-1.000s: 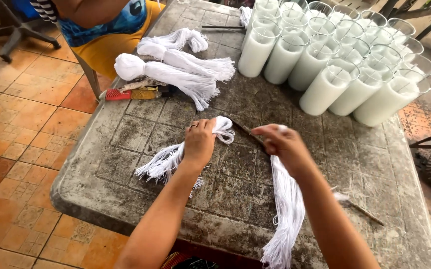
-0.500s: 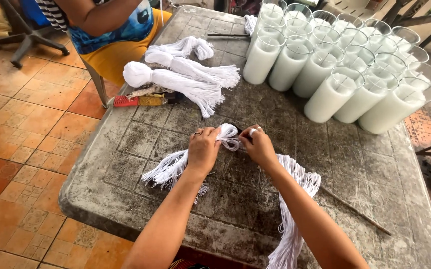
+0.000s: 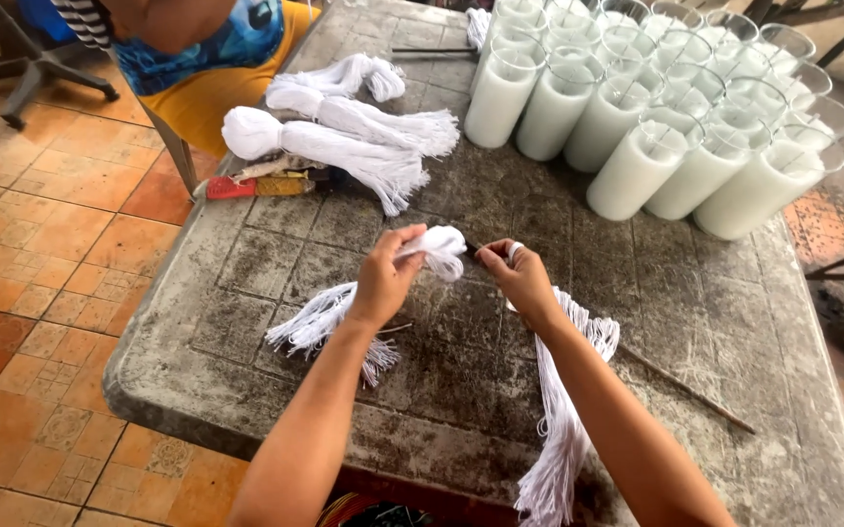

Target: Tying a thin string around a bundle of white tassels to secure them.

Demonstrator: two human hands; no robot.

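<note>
Left hand (image 3: 385,278) pinches the looped head of a white string bundle (image 3: 344,307) lying on the rough, stained concrete table (image 3: 246,254). Right hand (image 3: 522,283) has fingers pressed around what appears to be a thin dark rod (image 3: 473,247); a second fringed bundle (image 3: 563,410) hangs beneath it. Wax-filled glass cylinders (image 3: 637,166) stand well apart.

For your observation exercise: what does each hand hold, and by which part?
Left hand grips a white string bundle at its looped top. Right hand pinches strands of that top; exactly what else, cannot tell.
</note>
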